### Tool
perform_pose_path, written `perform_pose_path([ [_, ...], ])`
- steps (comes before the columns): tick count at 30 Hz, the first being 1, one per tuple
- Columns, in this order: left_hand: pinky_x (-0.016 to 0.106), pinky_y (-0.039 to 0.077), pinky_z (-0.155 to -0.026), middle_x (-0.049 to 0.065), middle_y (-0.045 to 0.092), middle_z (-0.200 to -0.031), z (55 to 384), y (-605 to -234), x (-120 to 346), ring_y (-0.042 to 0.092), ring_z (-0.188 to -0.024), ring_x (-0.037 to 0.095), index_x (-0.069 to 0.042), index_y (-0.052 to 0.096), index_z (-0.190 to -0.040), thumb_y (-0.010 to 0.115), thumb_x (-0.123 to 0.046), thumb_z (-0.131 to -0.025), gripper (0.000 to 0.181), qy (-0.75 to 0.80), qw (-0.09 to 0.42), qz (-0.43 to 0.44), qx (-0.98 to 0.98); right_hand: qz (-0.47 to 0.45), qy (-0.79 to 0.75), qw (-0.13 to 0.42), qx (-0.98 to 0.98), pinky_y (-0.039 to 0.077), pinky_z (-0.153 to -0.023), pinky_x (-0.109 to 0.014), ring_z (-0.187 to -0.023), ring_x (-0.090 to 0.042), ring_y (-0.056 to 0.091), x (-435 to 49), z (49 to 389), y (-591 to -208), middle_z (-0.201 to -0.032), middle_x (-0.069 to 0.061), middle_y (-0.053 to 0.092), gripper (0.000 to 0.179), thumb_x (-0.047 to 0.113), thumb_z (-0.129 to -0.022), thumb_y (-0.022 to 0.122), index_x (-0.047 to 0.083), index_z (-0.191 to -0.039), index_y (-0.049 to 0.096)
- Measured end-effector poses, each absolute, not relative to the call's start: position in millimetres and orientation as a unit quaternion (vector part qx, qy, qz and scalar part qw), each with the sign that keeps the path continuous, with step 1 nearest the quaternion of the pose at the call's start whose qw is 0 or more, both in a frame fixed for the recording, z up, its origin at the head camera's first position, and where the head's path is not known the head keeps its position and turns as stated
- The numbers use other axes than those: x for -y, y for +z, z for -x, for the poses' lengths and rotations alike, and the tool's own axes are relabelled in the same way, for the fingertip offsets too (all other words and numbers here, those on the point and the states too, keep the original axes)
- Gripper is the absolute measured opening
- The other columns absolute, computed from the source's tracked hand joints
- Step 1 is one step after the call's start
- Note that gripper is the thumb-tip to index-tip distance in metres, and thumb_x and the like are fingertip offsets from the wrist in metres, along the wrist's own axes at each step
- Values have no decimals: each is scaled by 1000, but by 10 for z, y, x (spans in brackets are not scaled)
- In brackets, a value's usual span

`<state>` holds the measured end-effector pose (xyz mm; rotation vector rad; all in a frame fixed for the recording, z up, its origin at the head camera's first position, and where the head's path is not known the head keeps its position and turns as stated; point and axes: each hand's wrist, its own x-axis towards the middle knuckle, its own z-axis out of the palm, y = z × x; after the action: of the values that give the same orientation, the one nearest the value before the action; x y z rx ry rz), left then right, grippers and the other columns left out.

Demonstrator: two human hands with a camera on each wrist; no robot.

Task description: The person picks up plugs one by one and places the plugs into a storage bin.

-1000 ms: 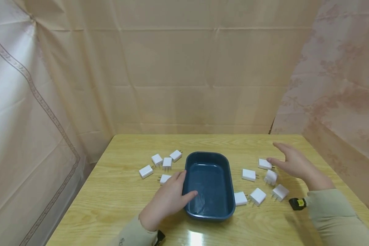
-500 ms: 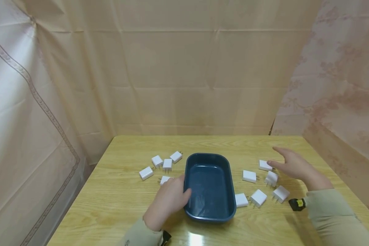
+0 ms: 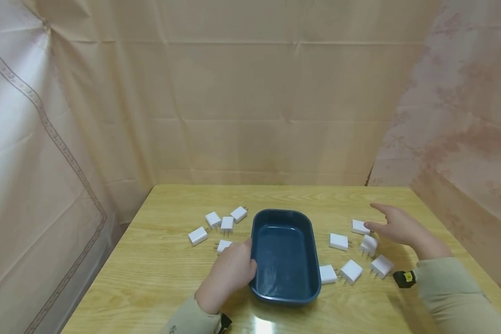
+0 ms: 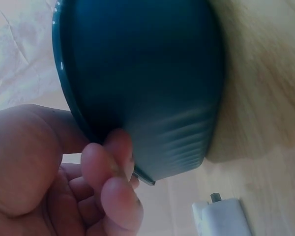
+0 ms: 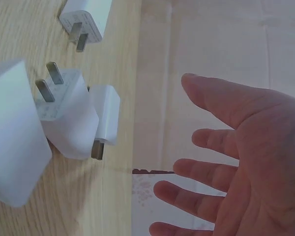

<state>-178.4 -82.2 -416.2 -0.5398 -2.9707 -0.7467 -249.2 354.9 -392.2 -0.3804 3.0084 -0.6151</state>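
Left of centre, white adapters (image 3: 227,224) could be knocked by the left hand (image 3: 228,270), which pinches the rim of the blue tray (image 3: 281,260), lower centre. An adjacent adapter (image 3: 327,274) obstructs sliding it rightward. Lower right, more adapters lie near the right hand (image 3: 401,228), spread wide, holding nothing.

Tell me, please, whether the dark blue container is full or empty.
Empty: the head view shows the dark blue container bare inside, with white plug adapters lying outside it on the table.
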Motion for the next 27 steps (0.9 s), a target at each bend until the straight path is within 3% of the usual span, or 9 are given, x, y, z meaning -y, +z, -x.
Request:
perform_pose_path([
  [10,33,47,-52,20,71,-95,1775,-4136,805,59,-63,17,10,60,-129,65,-6,-85,47,-244,10,174,954,119,-185,37,-975,48,-85,-66,-111,-61,56,-3592,2532,-3935,-131,-44,50,80,38,-94,72,-14,-146,40],
  [22,31,46,-51,26,70,-107,1782,-4156,799,59,-63,16,13,56,-135,63,-6,-87,52,-243,-2,168,955,114,-191,85,-971,46,-91,-66,-114,-57,56,-3571,2652,-4142,-130,-43,52,74,26,-93,74,-14,-146,41],
  [27,29,45,-46,26,70,-104,1786,-4161,795,55,-57,14,13,55,-137,63,-6,-89,52,-249,-12,165,954,111,-189,91,-971,46,-92,-65,-114,-56,56,-3543,2689,-4230,-125,-41,55,69,24,-94,73,-15,-143,44],
])
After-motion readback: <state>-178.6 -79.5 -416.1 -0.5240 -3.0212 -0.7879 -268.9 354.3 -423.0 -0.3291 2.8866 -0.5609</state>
